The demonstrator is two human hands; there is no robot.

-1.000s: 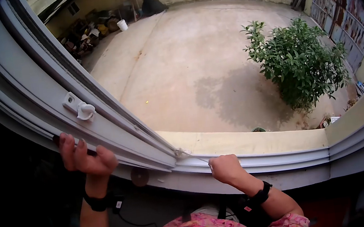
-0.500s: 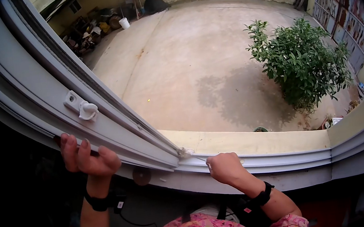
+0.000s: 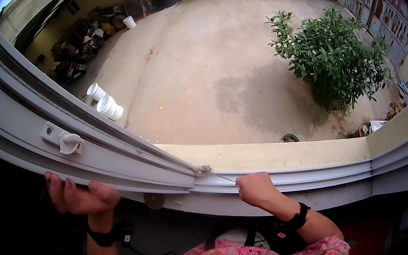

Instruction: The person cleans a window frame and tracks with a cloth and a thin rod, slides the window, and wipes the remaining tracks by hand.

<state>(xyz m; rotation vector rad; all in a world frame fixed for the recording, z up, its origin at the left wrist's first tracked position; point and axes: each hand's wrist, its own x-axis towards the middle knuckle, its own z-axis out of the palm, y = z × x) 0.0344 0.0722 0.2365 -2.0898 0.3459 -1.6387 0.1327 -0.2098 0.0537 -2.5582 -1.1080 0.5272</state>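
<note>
My left hand point(image 3: 81, 195) is palm up with its fingers apart, at the lower edge of the white window sash point(image 3: 22, 118), below a white latch point(image 3: 66, 139). My right hand point(image 3: 257, 189) is closed around the end of a thin rod point(image 3: 227, 178) over the window track point(image 3: 313, 176). At the rod's far end, a pale fuzzy tuft point(image 3: 202, 170) sits where the sash meets the track. The part of the rod inside my right fist is hidden.
Beyond the yellowish sill point(image 3: 269, 156) lies a concrete yard with a leafy bush point(image 3: 328, 57), white buckets point(image 3: 109, 108), piled items point(image 3: 82, 45) and a rusty gate point(image 3: 378, 4). A black cable point(image 3: 151, 254) hangs below the frame.
The sash and my left hand have shifted left and down in view, and two more buckets show outside. My right hand still grips the rod near the same spot.
</note>
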